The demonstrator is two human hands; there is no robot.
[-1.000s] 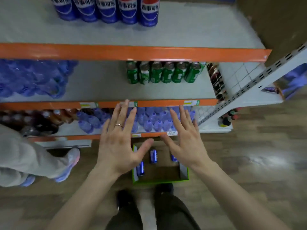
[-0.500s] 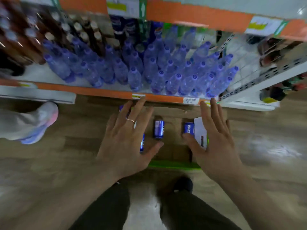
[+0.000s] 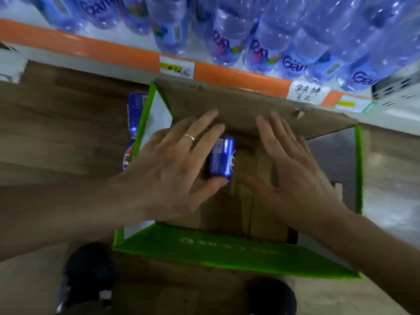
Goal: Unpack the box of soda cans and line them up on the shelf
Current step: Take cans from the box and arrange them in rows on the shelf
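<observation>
Below, both hands reach into the green cardboard box (image 3: 227, 253): left hand (image 3: 168, 171) spread, thumb touching a blue soda can (image 3: 221, 159); right hand (image 3: 293, 176) flat, fingers released. Another can (image 3: 134, 114) is half hidden behind the box wall.

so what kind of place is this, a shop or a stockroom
Most likely a small shop aisle. An orange-edged shelf carries handwritten price tags and rows of bottled water, and a green cardboard box with a blue soda can sits on the floor.
</observation>
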